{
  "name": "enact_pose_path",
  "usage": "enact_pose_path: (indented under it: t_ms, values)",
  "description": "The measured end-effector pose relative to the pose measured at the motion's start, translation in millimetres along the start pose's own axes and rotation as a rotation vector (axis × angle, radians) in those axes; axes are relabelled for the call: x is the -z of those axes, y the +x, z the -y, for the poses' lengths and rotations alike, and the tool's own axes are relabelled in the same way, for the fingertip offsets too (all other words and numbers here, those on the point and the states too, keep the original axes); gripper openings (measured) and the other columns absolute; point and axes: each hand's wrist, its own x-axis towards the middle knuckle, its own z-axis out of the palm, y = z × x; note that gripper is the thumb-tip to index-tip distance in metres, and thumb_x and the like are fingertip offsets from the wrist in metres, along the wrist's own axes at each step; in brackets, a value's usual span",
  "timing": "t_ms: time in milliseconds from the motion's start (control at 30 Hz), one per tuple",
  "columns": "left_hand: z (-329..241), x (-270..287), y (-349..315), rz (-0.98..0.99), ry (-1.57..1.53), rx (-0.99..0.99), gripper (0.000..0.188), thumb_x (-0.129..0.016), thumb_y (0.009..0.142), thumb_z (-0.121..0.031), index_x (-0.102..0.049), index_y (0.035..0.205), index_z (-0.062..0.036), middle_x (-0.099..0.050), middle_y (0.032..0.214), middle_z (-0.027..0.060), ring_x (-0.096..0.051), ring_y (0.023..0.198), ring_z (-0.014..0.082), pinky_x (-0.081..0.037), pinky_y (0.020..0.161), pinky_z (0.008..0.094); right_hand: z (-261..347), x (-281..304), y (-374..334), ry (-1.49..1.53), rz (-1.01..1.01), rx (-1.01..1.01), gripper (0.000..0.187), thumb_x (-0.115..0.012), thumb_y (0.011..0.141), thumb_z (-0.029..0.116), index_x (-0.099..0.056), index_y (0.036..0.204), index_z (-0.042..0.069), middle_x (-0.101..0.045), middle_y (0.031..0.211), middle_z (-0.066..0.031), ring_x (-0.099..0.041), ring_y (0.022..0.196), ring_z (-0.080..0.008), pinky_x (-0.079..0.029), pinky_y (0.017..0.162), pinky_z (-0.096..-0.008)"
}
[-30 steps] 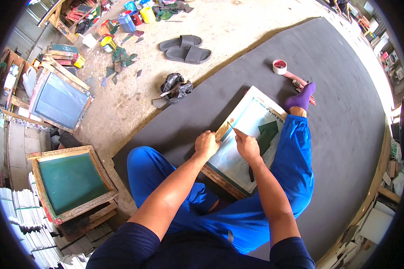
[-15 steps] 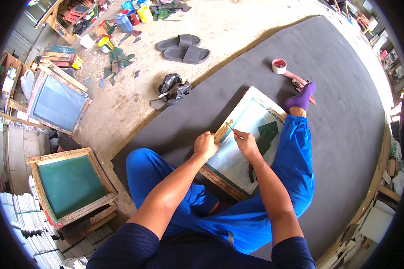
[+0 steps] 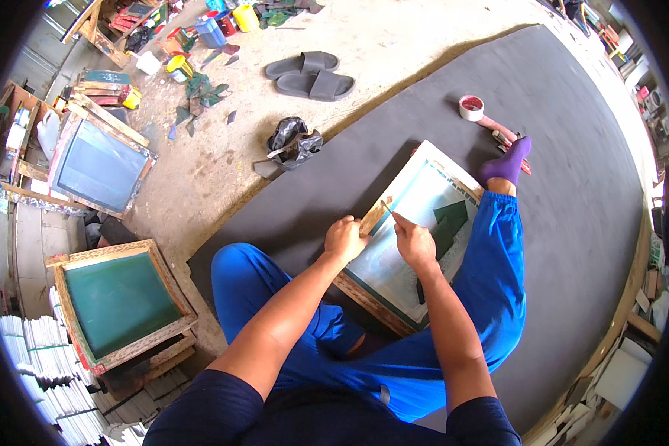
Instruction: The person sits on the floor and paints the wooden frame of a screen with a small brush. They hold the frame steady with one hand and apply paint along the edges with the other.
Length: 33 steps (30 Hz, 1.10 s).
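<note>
- At the left long rail of the wooden screen frame (image 3: 374, 218), I've got the left hand (image 3: 346, 238) closed over the wood, knuckles up.
- Right hand (image 3: 416, 243): fingers curled tight around a thin tool (image 3: 388, 208), tip at that same rail, just beyond the left hand. Can't make out the tip type from my end.
- Frame location: lying at a slant on the dark grey board (image 3: 572, 245), between the legs, pale mesh (image 3: 381, 254) up.
- On the mesh, right of the right hand: dark green pieces (image 3: 451, 221), overlapping.
- Below them, a black object (image 3: 421, 291), partly hidden by the right forearm; I can't tell what it is.
- Blue trousers (image 3: 487, 275): right leg along the frame's right side, left knee bent out.
- Right foot in a purple sock (image 3: 507, 162); red-handled item just beside it, partly covered, then a white tape roll (image 3: 471, 108) farther up.
- Off the board, on the floor: black plastic bag (image 3: 299, 151) near the edge, dark slippers (image 3: 312, 74) above it.
- Far left: green-mesh frame (image 3: 123, 305), blue-grey panel (image 3: 100, 167) tilted, stacked white sheets (image 3: 46, 348).
- Top: yellow container (image 3: 245, 18), blue container (image 3: 210, 32).
</note>
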Motion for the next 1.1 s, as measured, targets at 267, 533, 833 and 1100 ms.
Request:
enact_pose_path:
  t_ms: [267, 533, 833, 1100]
  values:
    - [-0.1, 2.7, -0.3, -0.044, -0.017, -0.004, 0.032, -0.082, 0.079, -0.028, -0.077, 0.102, -0.0057, -0.073, 0.108, 0.015, -0.072, 0.101, 0.0348, -0.059, 0.09, 0.0464, 5.7, 1.5, -1.8, -0.013, -0.045, 0.014, 0.037, -0.058, 0.102, 0.028, -0.067, 0.138, 0.029, -0.075, 0.105, -0.0234, -0.073, 0.099, -0.0438, -0.058, 0.089, -0.0522]
    - [0.5, 3.4, 2.7, 0.007, -0.04, 0.004, 0.028, -0.079, 0.079, -0.026, -0.076, 0.097, -0.005, -0.071, 0.101, 0.0124, -0.072, 0.097, 0.0357, -0.058, 0.088, 0.0466, 16.8, 8.3, -6.5, -0.027, -0.044, -0.014, 0.033, -0.063, 0.101, 0.026, -0.072, 0.133, 0.023, -0.075, 0.105, -0.0234, -0.073, 0.101, -0.0416, -0.058, 0.09, -0.0492]
    - [-1.4, 2.2, 5.1, 0.017, 0.02, -0.018, 0.033, -0.081, 0.079, -0.027, -0.076, 0.101, -0.0032, -0.071, 0.101, 0.0136, -0.072, 0.098, 0.0343, -0.058, 0.088, 0.0454, -40.3, -26.8, 20.1, 0.281, -0.05, 0.143, 0.038, -0.059, 0.101, 0.023, -0.067, 0.139, 0.024, -0.073, 0.11, -0.0266, -0.069, 0.105, -0.0478, -0.056, 0.093, -0.0525]
    - [-3.5, 5.0, 5.7, 0.025, 0.02, -0.03, 0.039, -0.083, 0.079, -0.029, -0.077, 0.106, -0.0024, -0.073, 0.105, 0.0159, -0.073, 0.098, 0.0347, -0.059, 0.089, 0.0446, -71.3, -49.5, 36.6, 0.524, -0.007, 0.192, 0.038, -0.061, 0.101, 0.021, -0.069, 0.138, 0.021, -0.072, 0.116, -0.0265, -0.07, 0.113, -0.0421, -0.056, 0.096, -0.0477]
